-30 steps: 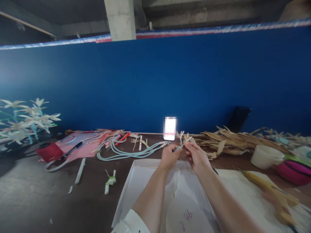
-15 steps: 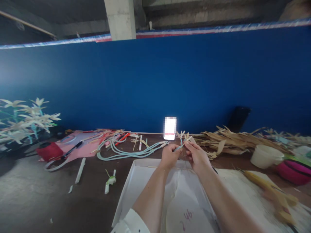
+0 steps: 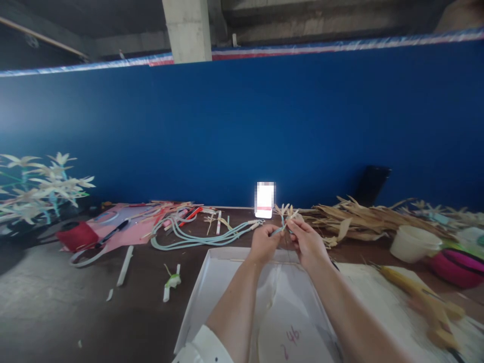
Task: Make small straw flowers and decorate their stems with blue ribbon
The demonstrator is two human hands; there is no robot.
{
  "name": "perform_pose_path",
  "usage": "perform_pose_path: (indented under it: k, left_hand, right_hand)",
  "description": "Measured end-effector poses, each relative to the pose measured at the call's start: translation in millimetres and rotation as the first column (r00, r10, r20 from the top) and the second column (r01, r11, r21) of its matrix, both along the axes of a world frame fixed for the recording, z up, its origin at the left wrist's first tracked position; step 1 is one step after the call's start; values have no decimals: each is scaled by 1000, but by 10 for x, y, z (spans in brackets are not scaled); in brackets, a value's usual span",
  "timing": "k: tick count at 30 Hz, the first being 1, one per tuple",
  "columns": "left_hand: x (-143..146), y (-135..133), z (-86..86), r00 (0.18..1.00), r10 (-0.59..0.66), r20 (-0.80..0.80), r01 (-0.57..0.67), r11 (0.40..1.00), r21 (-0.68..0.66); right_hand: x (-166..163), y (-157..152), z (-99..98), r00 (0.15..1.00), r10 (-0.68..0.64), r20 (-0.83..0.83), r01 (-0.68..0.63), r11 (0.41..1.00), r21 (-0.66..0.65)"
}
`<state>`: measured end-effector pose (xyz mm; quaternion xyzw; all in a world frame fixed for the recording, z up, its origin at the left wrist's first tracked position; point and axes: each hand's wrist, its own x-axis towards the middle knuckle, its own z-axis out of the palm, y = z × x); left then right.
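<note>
Above the far edge of a white box lid [image 3: 223, 292], my two hands work close together. My left hand [image 3: 264, 243] is closed in a pinch on the pale blue wrapped stem of a dried-leaf flower [image 3: 283, 209]. Just right of it, my right hand [image 3: 307, 241] pinches at the same flower spray, near its pale straw-coloured petals. My fingers hide much of the stem. Thin strands hang below between the hands. To the left lies a looped light blue cord [image 3: 196, 242], its end close to my left hand.
A lit phone [image 3: 263, 200] leans behind my hands. Dried husks [image 3: 351, 217] lie at right, before a white cup [image 3: 414, 243] and yellow-handled pliers [image 3: 419, 292]. Red tape [image 3: 76, 236], pink paper [image 3: 128, 232] and scraps are at left, near finished flowers [image 3: 49, 179]. A blue partition [image 3: 242, 126] stands behind.
My right fingers have shifted very slightly at the flower, and its petals have turned a little. My left hand stays almost in place.
</note>
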<state>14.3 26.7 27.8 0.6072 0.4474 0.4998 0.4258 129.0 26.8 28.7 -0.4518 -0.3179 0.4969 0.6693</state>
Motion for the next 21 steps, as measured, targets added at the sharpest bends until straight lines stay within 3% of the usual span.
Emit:
perform_pose_path:
  k: [21]
  left_hand:
    - [10,31,-41,999,12,41,-13,1000,24]
  right_hand:
    - [-45,-91,82,998,-45,-35,44,999,-8]
